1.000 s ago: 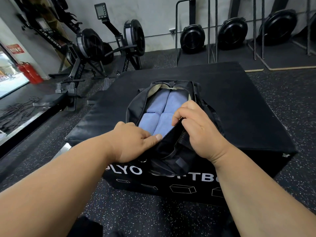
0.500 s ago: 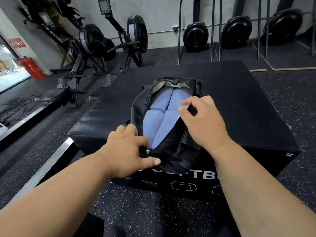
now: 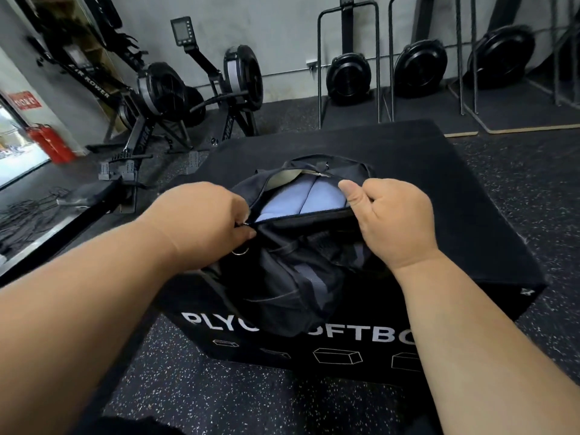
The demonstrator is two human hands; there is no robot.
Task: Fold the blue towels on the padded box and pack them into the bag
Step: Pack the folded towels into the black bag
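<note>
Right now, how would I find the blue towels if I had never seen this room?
Look for the big black padded box on the speckled gym floor. On top sits a black bag, held by two hands. Peek into its opening: the blue towels lie folded side by side, the only light blue thing among all the black.

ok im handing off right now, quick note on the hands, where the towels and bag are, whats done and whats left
Left hand: pinching the zipper pull at the bag's near left end.
Right hand: gripping the right edge of the opening.
Black bag: on the padded box, partly open.
Blue towels: folded, side by side inside the bag.
Done: folding and packing, as far as visible.
Left: probably zipping the bag closed.
</note>
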